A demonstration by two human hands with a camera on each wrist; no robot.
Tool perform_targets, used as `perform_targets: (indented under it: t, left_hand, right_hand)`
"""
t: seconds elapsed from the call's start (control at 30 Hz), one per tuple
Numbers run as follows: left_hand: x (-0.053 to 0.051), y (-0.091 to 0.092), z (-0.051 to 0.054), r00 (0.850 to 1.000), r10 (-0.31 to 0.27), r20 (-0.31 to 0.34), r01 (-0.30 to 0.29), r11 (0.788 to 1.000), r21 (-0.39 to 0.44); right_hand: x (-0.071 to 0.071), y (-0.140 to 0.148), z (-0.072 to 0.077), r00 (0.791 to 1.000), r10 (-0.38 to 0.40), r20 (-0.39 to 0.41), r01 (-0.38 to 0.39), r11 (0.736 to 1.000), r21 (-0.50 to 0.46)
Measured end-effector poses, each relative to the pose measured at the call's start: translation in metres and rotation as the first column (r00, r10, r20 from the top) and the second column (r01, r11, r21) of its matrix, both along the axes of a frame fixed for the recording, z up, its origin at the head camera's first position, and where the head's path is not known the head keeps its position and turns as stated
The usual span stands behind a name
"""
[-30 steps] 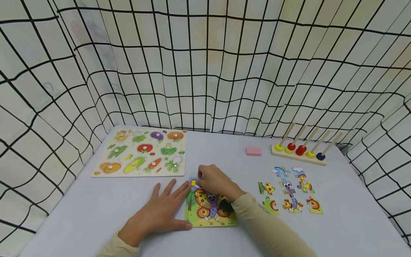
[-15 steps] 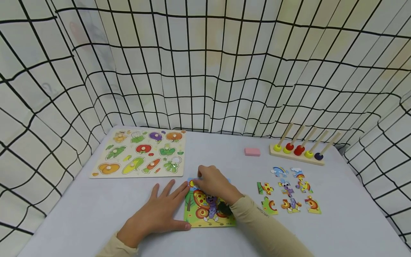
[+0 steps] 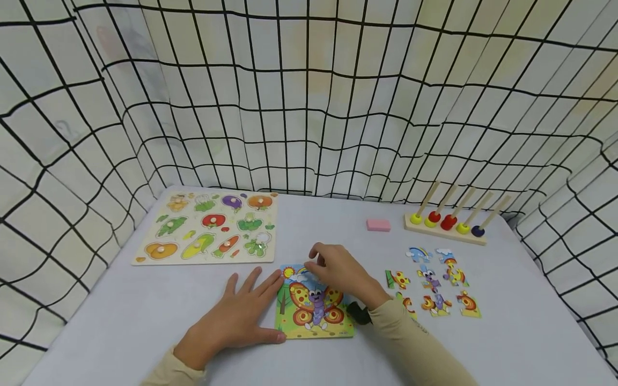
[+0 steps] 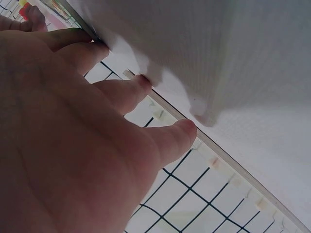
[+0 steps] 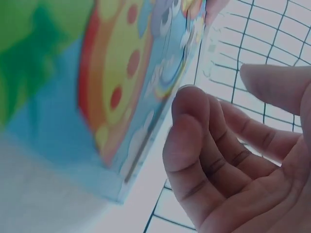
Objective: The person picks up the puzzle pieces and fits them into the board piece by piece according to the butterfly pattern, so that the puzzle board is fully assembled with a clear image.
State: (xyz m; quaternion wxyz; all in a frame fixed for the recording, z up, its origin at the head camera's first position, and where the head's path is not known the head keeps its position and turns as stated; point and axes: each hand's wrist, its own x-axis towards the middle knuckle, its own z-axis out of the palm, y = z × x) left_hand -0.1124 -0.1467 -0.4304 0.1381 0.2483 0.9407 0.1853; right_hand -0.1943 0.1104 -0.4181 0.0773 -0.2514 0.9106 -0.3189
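Note:
A square butterfly picture board point(image 3: 316, 316) lies flat on the white table. My left hand point(image 3: 237, 316) is spread on the table at its left side, with fingertips and thumb at the board's edge. The left wrist view shows those spread fingers point(image 4: 170, 138). My right hand point(image 3: 344, 273) hovers by the board's top edge, covering part of its upper right. Seen in the right wrist view, its fingers are loosely bent, the thumb point(image 5: 277, 85) stands apart, and nothing is held. Several loose butterfly puzzle pieces point(image 3: 436, 305) lie to the right; the right sleeve partly covers one.
A vegetable peg puzzle point(image 3: 203, 230) lies at the back left. A pink block point(image 3: 378, 225) sits near the back middle. Behind the loose pieces stands a wooden bead rack point(image 3: 444, 230) with upright pegs. Black netting point(image 3: 309, 110) surrounds the table's back and sides.
My right hand has moved right from the board's top left corner, its thumb parting from the fingers and uncovering the sun and the butterfly. The left hand has stayed at the board's edge.

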Motion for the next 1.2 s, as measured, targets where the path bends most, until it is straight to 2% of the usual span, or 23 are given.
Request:
perform_targets:
  t: [0.37, 0.7, 1.2]
  left_hand:
    - [0.002, -0.001, 0.005, 1.0, 0.025, 0.002, -0.025, 0.999, -0.028]
    - [0.002, 0.0, 0.005, 1.0, 0.016, 0.002, -0.016, 1.0, -0.012]
    - [0.003, 0.002, 0.004, 1.0, 0.024, 0.007, -0.024, 1.0, -0.009]
  right_hand:
    - [0.003, 0.025, 0.005, 0.996, -0.059, -0.07, 0.058, 0.998, -0.018]
    - [0.003, 0.055, 0.009, 0.987, -0.151, -0.053, 0.15, 0.988, -0.025]
    - [-0.001, 0.116, 0.01, 0.973, -0.189, -0.137, 0.185, 0.982, -0.039]
